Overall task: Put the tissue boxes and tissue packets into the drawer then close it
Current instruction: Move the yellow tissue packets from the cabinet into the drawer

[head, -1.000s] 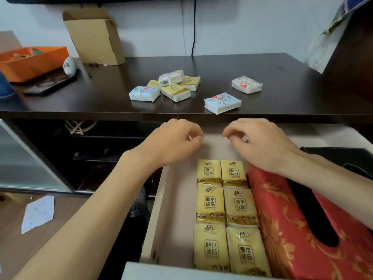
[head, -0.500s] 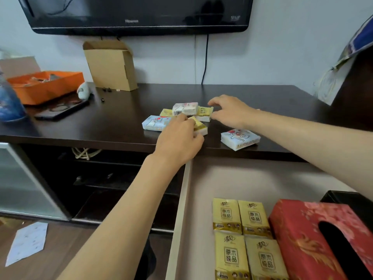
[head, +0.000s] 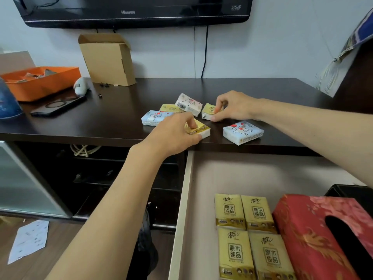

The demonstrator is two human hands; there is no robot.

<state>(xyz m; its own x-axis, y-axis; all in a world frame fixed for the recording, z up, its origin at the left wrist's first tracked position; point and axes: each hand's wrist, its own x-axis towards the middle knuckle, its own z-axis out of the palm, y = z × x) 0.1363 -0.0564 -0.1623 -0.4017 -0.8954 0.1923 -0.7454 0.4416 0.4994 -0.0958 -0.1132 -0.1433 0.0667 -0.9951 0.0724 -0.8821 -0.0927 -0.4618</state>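
Note:
Several small tissue packets lie on the dark cabinet top (head: pixel 262 87). My left hand (head: pixel 173 134) grips a yellow packet (head: pixel 199 129) at the front edge. My right hand (head: pixel 232 107) pinches another yellow packet (head: pixel 207 112) behind it. A light blue packet (head: pixel 154 118), a white packet (head: pixel 188 104) resting on a yellow one (head: pixel 169 108), and a blue-white packet (head: pixel 243 132) lie loose. The open drawer (head: pixel 182 209) below holds several gold packets (head: pixel 245 233), a red tissue box (head: pixel 314 235) and a black box (head: pixel 347 194).
A cardboard box (head: pixel 107 59), an orange tray (head: pixel 40 81), a phone (head: pixel 58 105) and a small white object (head: pixel 80 85) sit at the back left. A TV (head: pixel 131 11) hangs above. A paper bag (head: pixel 343 63) leans at the right. Paper (head: pixel 29 239) lies on the floor.
Both hands rose from the drawer to the cabinet top and closed on two yellow packets. The view tilted upward, showing the TV.

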